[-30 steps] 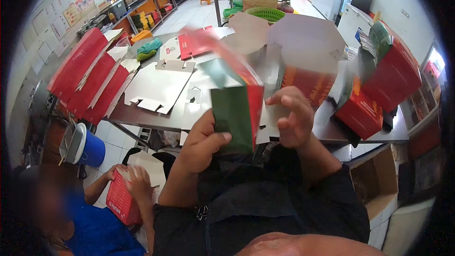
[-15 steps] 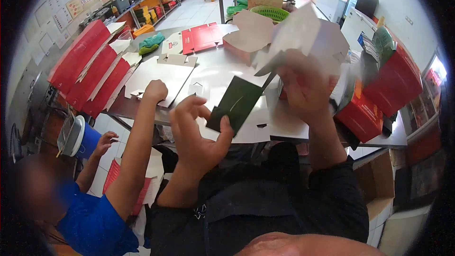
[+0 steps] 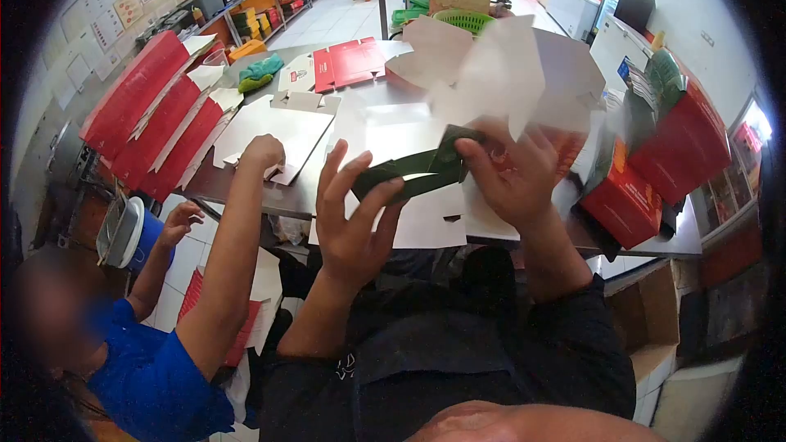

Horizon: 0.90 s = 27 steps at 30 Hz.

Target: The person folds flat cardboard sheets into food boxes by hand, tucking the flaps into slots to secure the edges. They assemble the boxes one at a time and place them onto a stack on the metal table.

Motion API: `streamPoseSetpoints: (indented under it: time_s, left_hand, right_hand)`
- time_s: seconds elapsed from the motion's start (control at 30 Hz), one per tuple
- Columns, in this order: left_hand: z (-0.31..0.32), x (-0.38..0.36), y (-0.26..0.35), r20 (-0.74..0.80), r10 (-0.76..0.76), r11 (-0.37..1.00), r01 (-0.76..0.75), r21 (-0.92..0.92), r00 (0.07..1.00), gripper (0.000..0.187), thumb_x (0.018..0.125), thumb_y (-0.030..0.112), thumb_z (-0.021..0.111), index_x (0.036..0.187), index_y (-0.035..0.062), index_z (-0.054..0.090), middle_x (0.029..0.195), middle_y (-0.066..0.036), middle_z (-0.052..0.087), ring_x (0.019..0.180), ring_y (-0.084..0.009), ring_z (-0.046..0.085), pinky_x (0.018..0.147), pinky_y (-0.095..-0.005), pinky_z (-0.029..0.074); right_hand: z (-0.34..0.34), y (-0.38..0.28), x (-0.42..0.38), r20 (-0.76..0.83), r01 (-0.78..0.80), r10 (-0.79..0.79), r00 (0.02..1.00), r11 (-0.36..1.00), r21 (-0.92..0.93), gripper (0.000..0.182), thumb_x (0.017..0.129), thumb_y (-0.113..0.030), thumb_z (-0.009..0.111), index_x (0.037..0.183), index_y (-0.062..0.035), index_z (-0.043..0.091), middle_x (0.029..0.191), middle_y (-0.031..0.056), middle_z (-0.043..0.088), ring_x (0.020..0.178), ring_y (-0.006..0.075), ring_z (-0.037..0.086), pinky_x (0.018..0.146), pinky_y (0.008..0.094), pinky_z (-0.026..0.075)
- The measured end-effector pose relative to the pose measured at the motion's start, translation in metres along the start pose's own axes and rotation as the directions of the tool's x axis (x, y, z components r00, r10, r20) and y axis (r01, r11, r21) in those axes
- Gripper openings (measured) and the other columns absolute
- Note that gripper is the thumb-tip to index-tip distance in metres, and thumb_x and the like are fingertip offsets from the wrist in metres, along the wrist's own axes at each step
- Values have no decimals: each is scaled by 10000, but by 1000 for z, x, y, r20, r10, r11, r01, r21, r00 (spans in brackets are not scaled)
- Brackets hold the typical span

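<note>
A small dark green card piece [image 3: 426,170] spans between my two hands over the near side of the table, bent into an open sleeve shape with a gap through it. My left hand [image 3: 352,213] grips its left end, thumb behind the card and fingers spread along the front. My right hand [image 3: 514,170] pinches the right end between thumb and fingers. Right behind my right hand stands a partly folded carton [image 3: 565,74], pale inside and red outside, with one raised flap blurred by motion. Flat white card blanks [image 3: 401,233] lie beneath the green piece.
Stacked red folded cartons [image 3: 139,74] stand at the left. More red boxes [image 3: 626,196] stand at the right. A person in a blue sleeve [image 3: 164,385] reaches onto a flat blank [image 3: 278,133] at left. A green basket [image 3: 463,20] sits at the back.
The flat green card is now bent open, and my right hand has come down to its right end. My left fingers have spread along it. The co-worker's hand shifted slightly.
</note>
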<state>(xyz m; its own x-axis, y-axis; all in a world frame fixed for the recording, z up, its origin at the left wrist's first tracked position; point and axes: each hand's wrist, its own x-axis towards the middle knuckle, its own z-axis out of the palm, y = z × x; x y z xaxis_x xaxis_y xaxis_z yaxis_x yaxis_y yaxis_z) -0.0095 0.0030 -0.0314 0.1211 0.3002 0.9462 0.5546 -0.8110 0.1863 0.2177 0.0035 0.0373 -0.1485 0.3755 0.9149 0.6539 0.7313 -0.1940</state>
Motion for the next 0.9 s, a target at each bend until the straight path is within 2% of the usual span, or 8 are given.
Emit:
streamPoseSetpoints:
  time_s: [0.17, 0.27, 0.47, 0.57, 0.67, 0.77, 0.87, 0.9]
  left_hand:
    - [-1, 1, 3, 24, 74, 991, -76, 109, 997, 280, 836, 54, 838, 1091, 161, 796, 1358, -77, 610, 1394, -425, 527, 1178, -613, 412]
    - [3, 2, 3, 10, 90, 991, -91, 99, 996, 272, 838, 46, 830, 1078, 169, 801, 1353, -63, 616, 1392, -424, 534, 1184, -623, 402]
    - [-5, 7, -3, 45, 40, 999, -41, 28, 998, 282, 815, 32, 834, 1061, 166, 804, 1354, -57, 627, 1386, -436, 540, 1182, -617, 411]
    - [-11, 11, -3, 87, 48, 999, -50, 15, 995, 291, 806, 20, 833, 1058, 161, 804, 1342, -61, 643, 1382, -425, 549, 1179, -611, 417]
    - [-12, 15, -2, 98, 85, 996, -86, 6, 992, 299, 800, 5, 831, 1056, 155, 803, 1332, -64, 655, 1378, -407, 559, 1163, -599, 443]
    - [-10, 15, -3, 129, 131, 991, -135, 22, 983, 247, 777, 14, 869, 991, 116, 799, 1336, -114, 645, 1388, -446, 532, 1062, -499, 561]
    - [-13, 20, -1, 171, 124, 991, -130, 20, 977, 275, 774, 16, 868, 1022, 110, 795, 1367, -125, 635, 1390, -447, 533, 1037, -480, 583]
    - [-13, 21, 1, 171, 82, 996, -84, 5, 982, 277, 779, 19, 858, 1033, 107, 793, 1368, -114, 637, 1388, -439, 537, 1068, -506, 555]
  right_hand:
    - [13, 2, -4, -20, 24, -27, 999, 991, -129, 207, 883, -183, 854, 1012, -75, 733, 800, 51, 728, 629, 163, 676, 560, 309, 517]
    - [22, -1, -9, -50, -26, 24, 998, 998, -49, 203, 889, -190, 845, 1026, -82, 743, 790, 56, 730, 623, 164, 675, 560, 312, 517]
    - [27, 7, -11, -88, 73, -72, 994, 997, 13, 215, 904, -211, 825, 1065, -84, 762, 785, 58, 732, 633, 192, 674, 560, 325, 514]
    - [26, 10, -13, -41, 73, -73, 997, 997, 7, 200, 914, -207, 812, 1064, -82, 768, 803, 64, 741, 654, 201, 685, 567, 328, 520]
    - [24, 11, -13, 5, 45, -45, 999, 999, 4, 183, 918, -194, 804, 1059, -80, 773, 815, 70, 747, 674, 203, 698, 579, 329, 529]
    - [24, 13, -12, 23, -16, 14, 1000, 997, 79, 164, 916, -175, 803, 1047, -78, 782, 822, 80, 750, 677, 207, 704, 582, 335, 535]
    - [23, 14, -9, 32, -8, 6, 999, 999, 43, 149, 913, -165, 805, 1029, -74, 789, 817, 95, 748, 674, 217, 707, 581, 343, 540]
    - [23, 14, -9, 34, -27, 25, 999, 997, 66, 147, 912, -166, 806, 1026, -75, 791, 815, 100, 747, 671, 220, 709, 581, 346, 543]
